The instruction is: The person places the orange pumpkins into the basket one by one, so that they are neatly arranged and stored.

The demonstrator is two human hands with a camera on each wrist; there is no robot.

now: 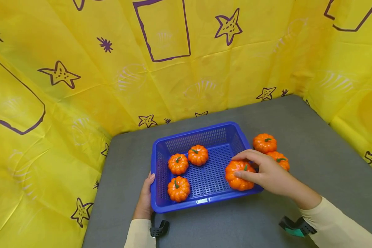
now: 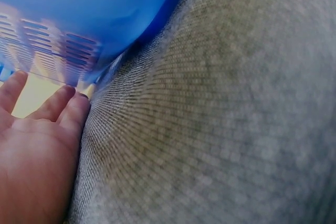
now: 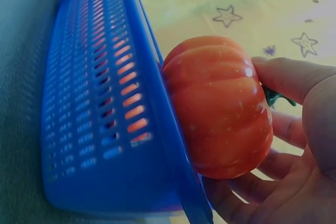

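Observation:
My right hand (image 1: 268,174) grips a small orange toy pumpkin (image 1: 238,177) with a green stem. In the right wrist view this pumpkin (image 3: 218,106) overlaps the side rim of the blue plastic basket (image 3: 97,98), thumb by its stem and fingers around its far side. Inside the basket (image 1: 201,203), three more pumpkins lie toward the left: a back one (image 1: 198,155), a middle one (image 1: 178,164) and a front one (image 1: 178,189). My left hand (image 1: 146,194) rests against the basket's left side, its fingers (image 2: 50,106) nearly straight at the slotted wall.
Two pumpkins sit on the grey table (image 1: 310,137) right of the basket: a rear one (image 1: 265,143) and a nearer one (image 1: 280,161), partly behind my right hand. Yellow patterned cloth (image 1: 173,75) hangs along the table's back and sides. Both wrists wear black straps.

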